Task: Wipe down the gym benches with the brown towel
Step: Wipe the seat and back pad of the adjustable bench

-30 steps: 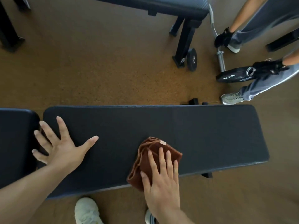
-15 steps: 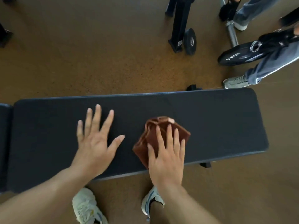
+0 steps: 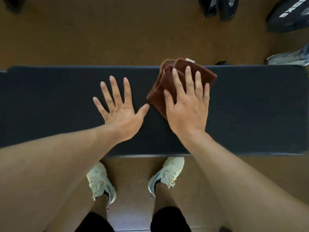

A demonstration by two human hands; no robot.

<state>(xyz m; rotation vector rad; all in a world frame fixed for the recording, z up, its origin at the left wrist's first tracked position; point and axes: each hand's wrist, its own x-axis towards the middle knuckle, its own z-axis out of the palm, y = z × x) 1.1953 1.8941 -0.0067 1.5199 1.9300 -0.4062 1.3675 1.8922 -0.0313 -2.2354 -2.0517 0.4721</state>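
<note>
A long black padded gym bench (image 3: 250, 111) runs across the view in front of me. The folded brown towel (image 3: 160, 92) lies on it right of centre, its far corner reaching past the bench's far edge. My right hand (image 3: 187, 106) presses flat on the towel with straight fingers. My left hand (image 3: 118, 108) rests flat on the bare pad just left of the towel, fingers spread, thumb tip almost at the towel's near corner.
Brown cork-like floor (image 3: 83, 34) surrounds the bench. My two pale sneakers (image 3: 167, 173) stand under the near edge. A black weight plate (image 3: 287, 15) and a bench foot with a wheel (image 3: 224, 7) sit at the top right. Another person's shoe (image 3: 289, 57) is at the right edge.
My right hand has pushed the towel away from me toward the bench's far edge. My left hand has slid right and lies close to the towel. The view has tilted further down.
</note>
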